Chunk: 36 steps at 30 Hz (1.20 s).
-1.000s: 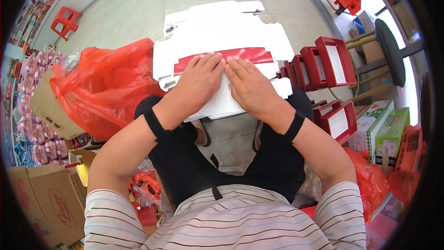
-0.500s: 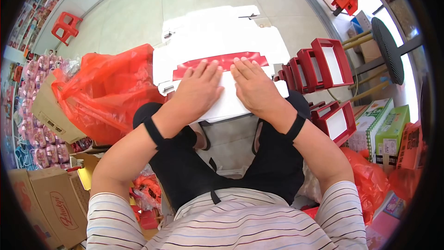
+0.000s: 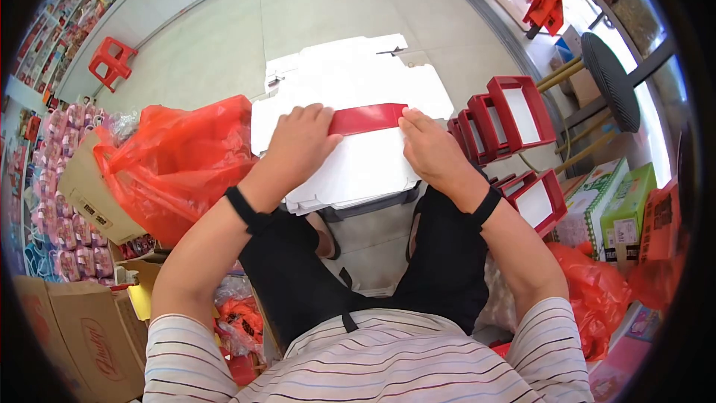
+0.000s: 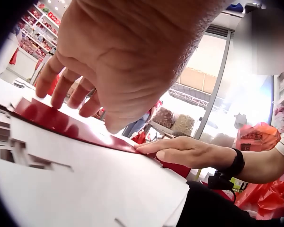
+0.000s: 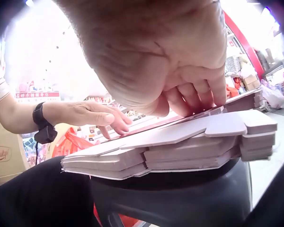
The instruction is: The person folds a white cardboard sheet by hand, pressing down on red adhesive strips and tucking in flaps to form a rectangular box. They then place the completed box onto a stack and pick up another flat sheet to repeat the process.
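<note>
A narrow red strip (image 3: 369, 118) lies across a stack of white die-cut cardboard sheets (image 3: 343, 172). My left hand (image 3: 302, 145) is at the strip's left end, palm down; in the left wrist view its slightly bent fingers (image 4: 61, 90) reach over the glossy red surface. At the strip's right end, the fingertips of my right hand (image 3: 440, 153) touch it, fingers close together and nearly straight. In the right wrist view the stack's layered edges (image 5: 189, 158) show above a dark stool (image 5: 180, 191).
Several red box frames with white bottoms (image 3: 522, 116) stand to the right. An orange-red plastic bag (image 3: 186, 164) and cartons (image 3: 82, 336) lie on the left. A red stool (image 3: 112, 63) stands farther off, and a round-topped stool (image 3: 610, 82) at far right.
My hands have moved apart from the middle of the red strip to its two ends. The white stack sits lower in the head view, and more of the strip's middle shows.
</note>
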Available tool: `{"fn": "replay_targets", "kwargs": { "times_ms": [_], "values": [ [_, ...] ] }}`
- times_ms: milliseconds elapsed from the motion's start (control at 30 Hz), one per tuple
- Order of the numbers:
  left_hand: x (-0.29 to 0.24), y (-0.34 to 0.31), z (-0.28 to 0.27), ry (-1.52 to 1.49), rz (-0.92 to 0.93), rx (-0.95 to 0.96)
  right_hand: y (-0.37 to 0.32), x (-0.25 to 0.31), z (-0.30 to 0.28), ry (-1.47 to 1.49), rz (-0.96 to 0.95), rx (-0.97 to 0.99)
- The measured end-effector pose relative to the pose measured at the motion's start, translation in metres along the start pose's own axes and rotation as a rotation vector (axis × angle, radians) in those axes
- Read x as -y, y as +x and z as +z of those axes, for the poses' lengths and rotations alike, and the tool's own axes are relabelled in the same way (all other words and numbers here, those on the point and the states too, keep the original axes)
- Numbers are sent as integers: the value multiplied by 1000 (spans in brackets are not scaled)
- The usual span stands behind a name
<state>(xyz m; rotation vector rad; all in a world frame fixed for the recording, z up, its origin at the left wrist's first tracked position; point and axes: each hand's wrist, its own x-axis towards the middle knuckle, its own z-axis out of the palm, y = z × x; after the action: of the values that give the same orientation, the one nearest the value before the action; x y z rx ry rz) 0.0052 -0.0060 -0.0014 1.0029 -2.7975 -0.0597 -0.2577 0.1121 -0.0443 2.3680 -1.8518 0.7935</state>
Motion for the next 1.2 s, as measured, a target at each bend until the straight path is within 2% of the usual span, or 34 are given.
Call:
{"fn": "replay_targets", "kwargs": {
  "times_ms": [33,167,267,367,433,467,567,633,900,967,1067,1200],
  "values": [
    [-5,9,4,8,90,-91,-1,0,-2,43,17,-4],
    [-17,30,14,-35,72,-33,-5,-5,-26,104,81,-55],
    [-13,31,4,-303,-39,147,-12,-23,-45,29,141,-105],
    [-12,20,-8,-121,74,-56,-13,-32,-62,28,191,-89],
    [-7,9,-19,-132,221,-227,-13,-35,-66,36,188,-86],
    [-2,5,-22,-138,293,-311,-12,-34,-66,-6,142,-128],
    [16,-5,-26,-101,419,-405,-10,-23,-73,-146,-11,-202],
    [34,-6,-20,-109,414,-395,-17,-8,-77,-246,-126,-181],
    [56,5,-15,-68,471,-298,-24,61,-55,72,-339,-48],
    [56,8,-9,-23,428,-204,-27,69,-40,145,-321,-11],
    [47,4,6,-14,303,-168,-30,70,-18,188,-301,26],
    [15,-11,-9,-264,387,-90,-30,73,-13,202,-268,36]
  ]
}}
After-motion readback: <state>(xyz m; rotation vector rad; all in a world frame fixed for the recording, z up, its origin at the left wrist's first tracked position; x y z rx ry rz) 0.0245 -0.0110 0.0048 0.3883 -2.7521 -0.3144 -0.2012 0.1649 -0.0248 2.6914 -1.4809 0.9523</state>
